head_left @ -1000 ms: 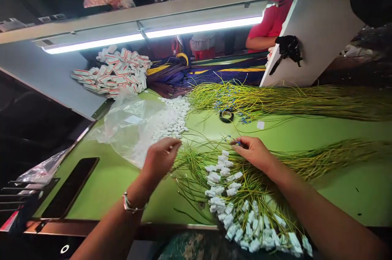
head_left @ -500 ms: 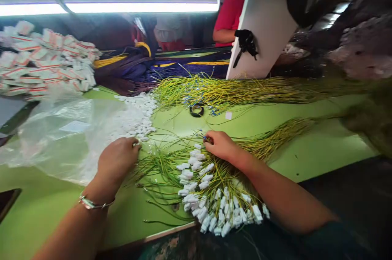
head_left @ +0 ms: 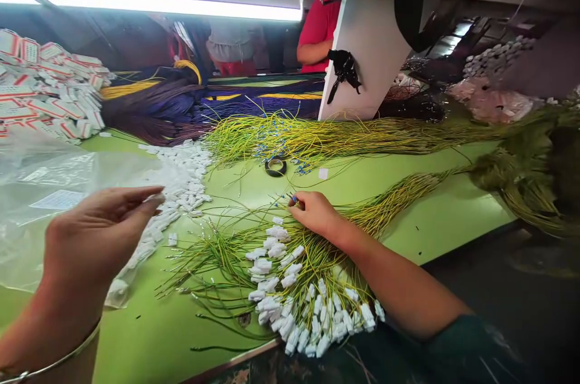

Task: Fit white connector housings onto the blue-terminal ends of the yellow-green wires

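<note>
My left hand (head_left: 97,236) is raised at the left, thumb and fingers pinched together, with what looks like a small white connector at the tips. Beneath and beyond it spreads a pile of loose white connectors (head_left: 183,172). My right hand (head_left: 315,212) is closed on a few yellow-green wires with blue tips (head_left: 294,198); how many is hidden by the fingers. Under it lies a bundle of yellow-green wires (head_left: 399,200). Many wires ending in white connectors (head_left: 324,320) fan out at the table's front edge. Bare wire ends (head_left: 203,251) point left.
A clear plastic bag (head_left: 63,172) lies at left, below stacked red-and-white pieces (head_left: 49,94). A roll of black tape (head_left: 275,166) sits before another yellow-green wire bundle (head_left: 344,133). Behind are dark blue wires (head_left: 172,100), a white panel (head_left: 362,64) and a co-worker in red (head_left: 315,34).
My left hand has moved left and up, away from the wire ends and towards me. My right hand keeps its grip on the wires. The view has shifted somewhat to the right.
</note>
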`<action>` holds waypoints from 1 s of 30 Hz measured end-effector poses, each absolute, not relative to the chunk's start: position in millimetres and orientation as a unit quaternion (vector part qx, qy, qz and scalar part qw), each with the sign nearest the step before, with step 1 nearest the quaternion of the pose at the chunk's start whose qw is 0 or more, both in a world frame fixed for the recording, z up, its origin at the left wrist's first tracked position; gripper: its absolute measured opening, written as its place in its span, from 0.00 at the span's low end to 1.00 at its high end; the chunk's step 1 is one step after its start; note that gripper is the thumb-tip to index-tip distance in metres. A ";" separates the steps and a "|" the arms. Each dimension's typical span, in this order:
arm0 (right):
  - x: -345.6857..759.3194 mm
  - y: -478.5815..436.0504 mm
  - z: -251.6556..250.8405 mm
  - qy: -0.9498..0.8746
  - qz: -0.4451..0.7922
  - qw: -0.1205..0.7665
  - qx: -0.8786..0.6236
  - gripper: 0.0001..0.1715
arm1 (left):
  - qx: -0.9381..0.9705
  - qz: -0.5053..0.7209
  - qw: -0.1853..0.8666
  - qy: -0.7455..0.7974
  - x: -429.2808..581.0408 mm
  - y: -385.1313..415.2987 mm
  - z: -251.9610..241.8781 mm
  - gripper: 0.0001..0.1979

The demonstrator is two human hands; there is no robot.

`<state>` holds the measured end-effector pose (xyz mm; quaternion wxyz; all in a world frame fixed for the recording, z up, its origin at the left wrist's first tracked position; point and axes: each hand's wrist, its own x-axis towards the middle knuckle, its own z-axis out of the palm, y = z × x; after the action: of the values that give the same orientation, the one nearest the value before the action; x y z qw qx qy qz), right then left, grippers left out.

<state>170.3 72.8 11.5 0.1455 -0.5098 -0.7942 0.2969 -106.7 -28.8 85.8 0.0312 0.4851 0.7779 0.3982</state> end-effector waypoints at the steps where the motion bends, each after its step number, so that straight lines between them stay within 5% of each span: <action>1: 168.1 71.8 11.6 -0.800 0.279 0.141 -0.512 0.10 | 0.473 0.435 0.108 0.759 -98.0 -25.3 88.4 0.16; 5: 158.1 67.0 10.3 -0.826 0.183 0.108 -0.521 0.11 | 0.431 0.475 0.409 0.649 -56.2 -2.1 73.9 0.14; 9: 156.7 67.3 6.1 -0.834 0.160 0.128 -0.512 0.11 | 0.314 0.530 0.577 0.536 -23.7 17.6 38.8 0.15; 19: 167.7 72.6 3.6 -0.706 0.439 0.286 -0.476 0.09 | 0.205 0.554 0.639 0.492 -20.1 21.4 10.3 0.13; 30: 167.5 65.7 5.9 -0.708 0.425 0.336 -0.453 0.10 | 0.245 0.540 0.644 0.484 -19.1 18.9 4.4 0.16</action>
<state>167.5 65.7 5.9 0.3362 -0.4533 -0.7075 0.4253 -19.1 18.9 4.4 0.6442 0.2446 0.4838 0.5395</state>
